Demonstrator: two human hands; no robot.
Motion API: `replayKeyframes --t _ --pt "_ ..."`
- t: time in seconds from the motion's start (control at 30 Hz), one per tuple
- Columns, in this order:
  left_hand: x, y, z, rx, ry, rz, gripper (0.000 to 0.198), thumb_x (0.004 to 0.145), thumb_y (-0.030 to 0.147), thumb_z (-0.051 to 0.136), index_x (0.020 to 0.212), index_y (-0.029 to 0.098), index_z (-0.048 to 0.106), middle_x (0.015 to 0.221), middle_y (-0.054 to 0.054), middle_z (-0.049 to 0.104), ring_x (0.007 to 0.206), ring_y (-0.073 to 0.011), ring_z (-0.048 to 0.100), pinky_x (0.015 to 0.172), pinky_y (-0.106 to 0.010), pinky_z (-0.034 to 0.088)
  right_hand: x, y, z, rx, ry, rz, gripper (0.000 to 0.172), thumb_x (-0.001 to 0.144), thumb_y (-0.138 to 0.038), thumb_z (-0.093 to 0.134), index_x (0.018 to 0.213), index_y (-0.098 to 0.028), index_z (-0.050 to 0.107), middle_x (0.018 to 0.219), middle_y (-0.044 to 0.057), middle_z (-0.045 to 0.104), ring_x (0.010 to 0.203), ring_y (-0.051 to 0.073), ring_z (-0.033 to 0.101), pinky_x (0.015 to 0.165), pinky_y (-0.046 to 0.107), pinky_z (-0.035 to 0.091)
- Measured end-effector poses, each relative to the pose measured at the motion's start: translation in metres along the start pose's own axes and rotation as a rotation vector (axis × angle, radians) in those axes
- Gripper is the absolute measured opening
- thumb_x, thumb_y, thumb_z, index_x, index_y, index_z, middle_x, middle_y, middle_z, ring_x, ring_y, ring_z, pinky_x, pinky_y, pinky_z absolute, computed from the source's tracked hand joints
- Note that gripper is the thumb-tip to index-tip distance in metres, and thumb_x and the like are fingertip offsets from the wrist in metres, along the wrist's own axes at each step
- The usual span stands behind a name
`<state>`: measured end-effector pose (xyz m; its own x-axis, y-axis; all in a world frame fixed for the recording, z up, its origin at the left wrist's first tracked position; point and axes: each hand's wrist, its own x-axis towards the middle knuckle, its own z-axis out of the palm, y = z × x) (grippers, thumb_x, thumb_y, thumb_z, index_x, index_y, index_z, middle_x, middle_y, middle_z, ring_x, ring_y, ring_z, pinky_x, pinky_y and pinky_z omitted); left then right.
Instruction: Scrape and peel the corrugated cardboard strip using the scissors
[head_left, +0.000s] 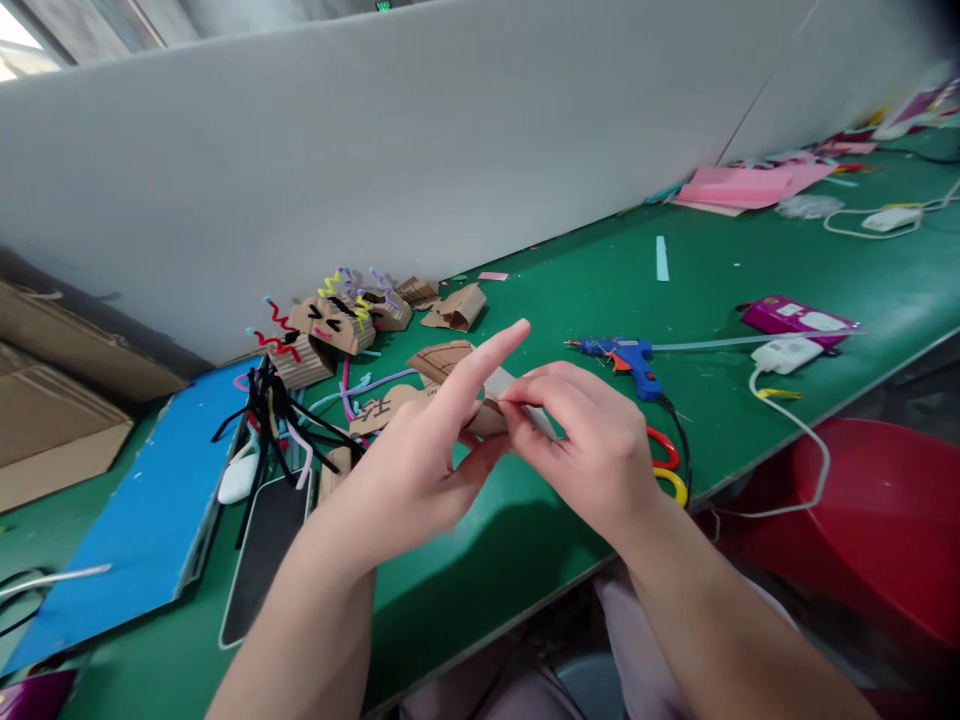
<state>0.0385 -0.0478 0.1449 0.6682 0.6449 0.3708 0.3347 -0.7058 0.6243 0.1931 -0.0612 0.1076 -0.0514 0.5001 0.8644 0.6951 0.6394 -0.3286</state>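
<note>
My left hand (424, 455) holds a small brown cardboard piece (489, 418) low between thumb and fingers, its index finger stretched out above. On the right edge of that same piece, my right hand (589, 435) pinches with thumb and index finger. Fingers cover much of the piece, so its full shape is hidden. Just beyond the hands lie a curved cardboard scrap (439, 360) and a flat cardboard cutout with dark writing (382, 408). A blue glue gun (634, 355) rests to the right of my right hand, near scissors with red and yellow handles (679, 487).
Small corrugated cardboard figures (330, 325) with coiled pipe cleaners stand by the white partition (450, 150). Black pipe cleaners (266, 405), a phone (268, 550) and a blue board (157, 530) lie left. A purple box (795, 318) and white adapter (787, 354) sit right, above a red stool (885, 530).
</note>
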Motion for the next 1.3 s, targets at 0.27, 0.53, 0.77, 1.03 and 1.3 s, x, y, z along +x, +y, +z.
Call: replayKeyframes --t 0.27,0.53,0.77,1.03,1.3 --pt "-0.0002 0.0002 0.0009 0.0 -0.002 -0.023 0.071 0.081 0.011 0.05 0.143 0.028 0.02 0.061 0.004 0.05 0.055 -0.0103 0.047 0.055 -0.02 0.046 -0.0035 0.0016 -0.0004 0.09 -0.02 0.023 0.013 0.078 -0.008 0.054 0.084 -0.02 0.055 0.078 0.004 0.066 0.075 0.014 0.06 0.067 0.027 0.05" --pt "-0.0007 -0.0004 0.0032 -0.008 -0.041 -0.005 0.067 0.084 0.011 0.047 0.143 0.028 0.018 0.064 0.003 0.05 0.059 -0.0117 0.049 0.058 -0.021 0.045 -0.001 0.0004 0.0002 0.057 0.034 0.038 0.015 0.076 -0.007 0.054 0.073 -0.021 0.053 0.068 0.001 0.063 0.066 0.014 0.058 0.06 0.026 0.049" --pt "-0.0003 -0.0022 0.0023 -0.055 -0.051 -0.016 0.069 0.084 0.014 0.05 0.143 0.029 0.017 0.067 0.002 0.056 0.06 -0.0124 0.053 0.062 -0.024 0.05 -0.0009 -0.0005 -0.0026 0.166 -0.012 0.152 0.01 0.08 -0.011 0.052 0.076 -0.021 0.054 0.071 0.0 0.061 0.067 0.012 0.058 0.063 0.025 0.049" --pt "0.0011 -0.0018 0.0012 -0.096 0.025 -0.054 0.069 0.083 0.011 0.05 0.142 0.027 0.02 0.07 0.0 0.062 0.065 -0.0128 0.058 0.067 -0.026 0.051 0.0009 0.0031 -0.0088 0.233 -0.058 0.176 0.008 0.083 -0.018 0.054 0.088 -0.019 0.06 0.084 0.003 0.067 0.076 0.013 0.061 0.07 0.026 0.051" --pt "0.0001 -0.0009 0.0032 0.006 0.01 -0.018 0.072 0.081 0.008 0.049 0.143 0.028 0.019 0.074 0.001 0.062 0.061 -0.0105 0.052 0.058 -0.021 0.046 -0.0012 0.0029 -0.0023 0.158 0.011 0.049 0.01 0.081 -0.013 0.056 0.086 -0.019 0.062 0.082 0.005 0.067 0.079 0.015 0.062 0.071 0.028 0.052"
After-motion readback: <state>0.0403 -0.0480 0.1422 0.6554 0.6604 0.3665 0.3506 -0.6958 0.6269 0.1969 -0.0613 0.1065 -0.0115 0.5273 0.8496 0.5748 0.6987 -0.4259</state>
